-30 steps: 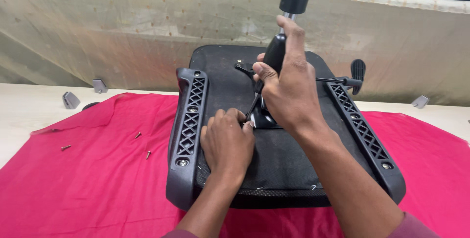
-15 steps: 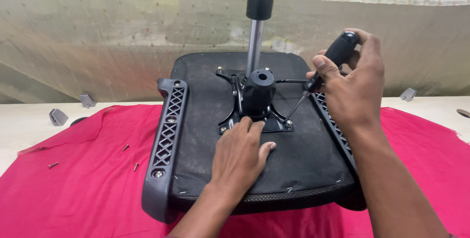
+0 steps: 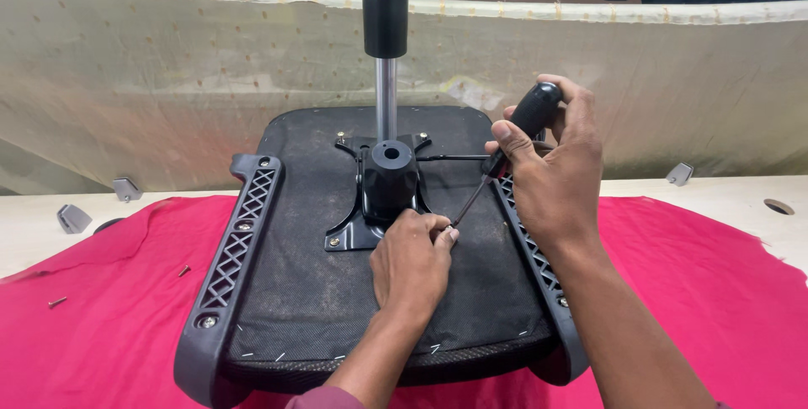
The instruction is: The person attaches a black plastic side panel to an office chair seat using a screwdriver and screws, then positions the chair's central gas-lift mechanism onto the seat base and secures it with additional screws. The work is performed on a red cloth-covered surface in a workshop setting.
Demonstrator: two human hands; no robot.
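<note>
On the red cloth point(image 3: 690, 291), the upturned chair seat point(image 3: 337, 291) lies before you. Your right hand point(image 3: 551, 169) grips a screwdriver point(image 3: 513, 135), fingers wrapped round its handle. Your left hand point(image 3: 412, 262) pinches its tip beside the black bracket point(image 3: 383, 186).

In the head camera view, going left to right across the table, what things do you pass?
Grey plastic clip → loose screw → left lattice armrest bracket → black seat mechanism plate → left hand → screwdriver held in the right hand → grey clip → hole in the tabletop.
</note>
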